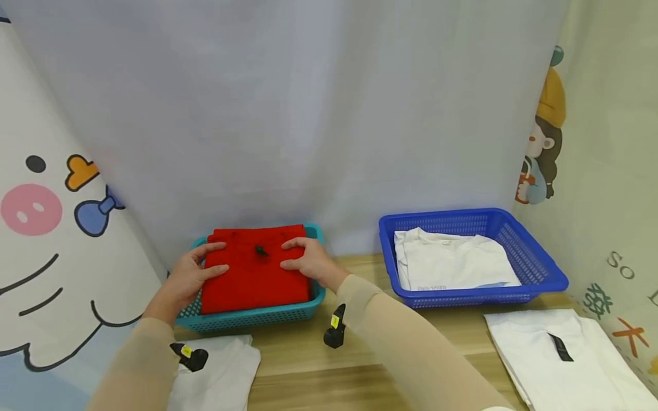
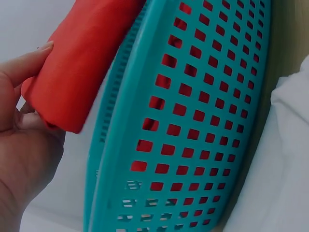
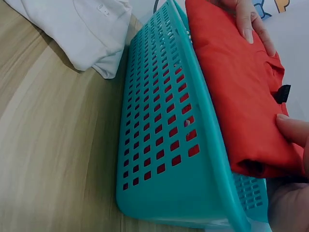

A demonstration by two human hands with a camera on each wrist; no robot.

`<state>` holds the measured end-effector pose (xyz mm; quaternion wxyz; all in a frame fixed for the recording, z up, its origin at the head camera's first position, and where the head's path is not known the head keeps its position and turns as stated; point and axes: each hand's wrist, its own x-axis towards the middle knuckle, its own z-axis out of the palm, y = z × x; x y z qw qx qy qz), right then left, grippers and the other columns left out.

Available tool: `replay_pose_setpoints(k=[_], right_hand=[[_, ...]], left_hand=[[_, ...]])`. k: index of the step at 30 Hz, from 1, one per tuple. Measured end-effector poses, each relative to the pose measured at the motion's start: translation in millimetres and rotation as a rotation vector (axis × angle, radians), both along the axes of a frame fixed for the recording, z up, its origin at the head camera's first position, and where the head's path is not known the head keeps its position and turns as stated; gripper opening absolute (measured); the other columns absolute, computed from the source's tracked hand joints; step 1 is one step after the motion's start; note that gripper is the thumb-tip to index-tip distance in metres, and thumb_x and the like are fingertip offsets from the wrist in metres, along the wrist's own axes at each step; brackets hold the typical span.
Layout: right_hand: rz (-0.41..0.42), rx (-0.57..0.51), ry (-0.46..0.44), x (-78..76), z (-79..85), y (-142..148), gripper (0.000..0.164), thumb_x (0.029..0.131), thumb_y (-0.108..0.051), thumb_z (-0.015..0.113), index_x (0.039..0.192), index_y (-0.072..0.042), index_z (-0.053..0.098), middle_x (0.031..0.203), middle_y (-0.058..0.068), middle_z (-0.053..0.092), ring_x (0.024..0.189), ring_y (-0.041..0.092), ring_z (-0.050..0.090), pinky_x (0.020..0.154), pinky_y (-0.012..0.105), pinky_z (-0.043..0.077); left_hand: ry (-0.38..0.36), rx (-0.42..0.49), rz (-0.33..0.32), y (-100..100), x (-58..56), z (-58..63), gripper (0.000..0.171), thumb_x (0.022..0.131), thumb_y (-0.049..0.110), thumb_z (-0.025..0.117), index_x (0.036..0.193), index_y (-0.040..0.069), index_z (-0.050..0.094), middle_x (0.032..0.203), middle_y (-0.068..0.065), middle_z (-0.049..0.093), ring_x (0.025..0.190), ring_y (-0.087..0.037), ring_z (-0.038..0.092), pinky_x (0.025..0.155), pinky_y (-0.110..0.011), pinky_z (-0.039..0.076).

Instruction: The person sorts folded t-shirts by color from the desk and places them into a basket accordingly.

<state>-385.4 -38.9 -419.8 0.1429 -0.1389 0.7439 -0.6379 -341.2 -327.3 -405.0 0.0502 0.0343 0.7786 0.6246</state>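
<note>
1. Red garment is lying folded into a thick, near-rectangular pad, showing plain matte cloth, a small dark tag near its upper middle and rounded fold edges.
2. It's sitting in the teal basket, its pad covering most of the opening; red is showing through the perforated wall.
3. Left hand is pinching the garment's left edge, right hand the right edge; both are wrapping digits over and under.
4. Fingertips beneath the cloth are hiding; can't tell how far under they're reaching.
5. Garment is covering most of the basket floor. Tag text isn't reading.
6. White cloth below the basket is running out of frame, sleeve partly covering it.
</note>
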Motion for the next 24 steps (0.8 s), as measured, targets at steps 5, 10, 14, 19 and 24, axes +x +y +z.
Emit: replay_pose_setpoints(k=[5, 10, 14, 19, 24], right_hand=[[-0.022, 0.094, 0.047, -2.5, -0.9, -6.6, 0.036, 0.084, -0.015, 0.075, 0.118, -0.022, 0.064, 0.122, 0.004, 0.055, 0.097, 0.021, 0.055, 0.075, 0.033, 0.054], [-0.005, 0.142, 0.051, -1.5, -8.5, -13.4, 0.036, 0.084, -0.015, 0.075, 0.118, -0.022, 0.064, 0.121, 0.005, 0.055, 0.094, 0.021, 0.056, 0.073, 0.032, 0.054], [-0.022, 0.144, 0.066, -1.6, -12.0, -15.8, 0.034, 0.084, -0.016, 0.076, 0.116, -0.021, 0.065, 0.124, 0.005, 0.055, 0.097, 0.021, 0.054, 0.074, 0.032, 0.053], [-0.029, 0.171, 0.077, -2.1, -12.6, -16.9, 0.035, 0.084, -0.02, 0.076, 0.118, -0.02, 0.065, 0.128, 0.006, 0.054, 0.1, 0.021, 0.052, 0.075, 0.032, 0.052], [-0.003, 0.232, 0.089, -1.2, -12.2, -18.4, 0.039, 0.084, -0.026, 0.076, 0.121, -0.02, 0.063, 0.131, 0.005, 0.053, 0.097, 0.02, 0.053, 0.075, 0.032, 0.051]], left_hand=[[0.001, -0.035, 0.012, -3.7, -0.1, -8.1, 0.064, 0.09, 0.023, 0.068, 0.146, 0.016, 0.038, 0.152, -0.014, 0.022, 0.104, -0.017, 0.056, 0.082, -0.035, 0.055], [-0.018, -0.046, 0.021, -7.3, 3.2, -19.7, 0.064, 0.092, 0.019, 0.066, 0.148, 0.014, 0.036, 0.154, -0.016, 0.019, 0.099, -0.015, 0.06, 0.082, -0.034, 0.055], [-0.027, -0.034, 0.03, -6.8, 1.6, -25.5, 0.065, 0.091, 0.019, 0.068, 0.147, 0.014, 0.037, 0.153, -0.016, 0.021, 0.102, -0.018, 0.059, 0.083, -0.036, 0.055], [-0.04, -0.062, 0.05, -6.1, -2.0, -29.6, 0.068, 0.088, 0.028, 0.071, 0.146, 0.015, 0.039, 0.154, -0.014, 0.023, 0.109, -0.025, 0.055, 0.084, -0.037, 0.054], [-0.068, -0.085, 0.072, -7.2, -2.9, -31.4, 0.069, 0.088, 0.037, 0.07, 0.146, 0.015, 0.041, 0.156, -0.014, 0.019, 0.109, -0.025, 0.052, 0.084, -0.033, 0.053]])
